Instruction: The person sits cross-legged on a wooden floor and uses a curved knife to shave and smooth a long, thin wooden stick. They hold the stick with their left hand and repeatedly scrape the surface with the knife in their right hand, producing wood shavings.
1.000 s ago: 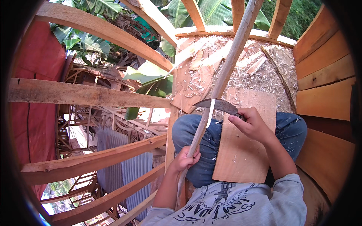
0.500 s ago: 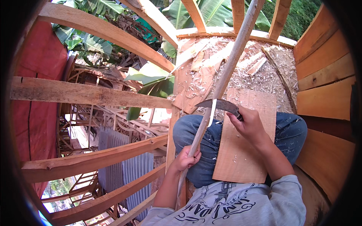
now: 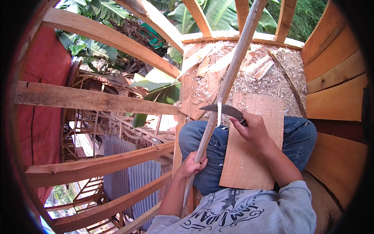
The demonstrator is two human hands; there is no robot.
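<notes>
A long wooden pole [image 3: 233, 70] runs slantwise from beside my left side up past the top of the view. Its lower part is wrapped by my left hand [image 3: 193, 163], fingers closed. In my right hand [image 3: 252, 128] is a sickle [image 3: 223, 110], held by its dark handle, the curved blade lying across the pole above my left hand. A pale curled shaving [image 3: 219, 115] hangs at the blade. Across my lap rests a flat wooden board [image 3: 249, 152], below my right forearm.
Shavings [image 3: 272, 84] and loose offcuts cover the floor ahead, with a thin dark stick [image 3: 288, 76] among them. Wooden rails [image 3: 97, 98] stand at left, plank walls [image 3: 335, 93] at right. Beyond the rails are corrugated sheets [image 3: 144, 183], a red tarp [image 3: 44, 105] and banana leaves.
The sickle blade has shifted slightly along the pole, and its angle has changed a little. The shaving now hangs shorter at the blade. My left hand keeps its hold.
</notes>
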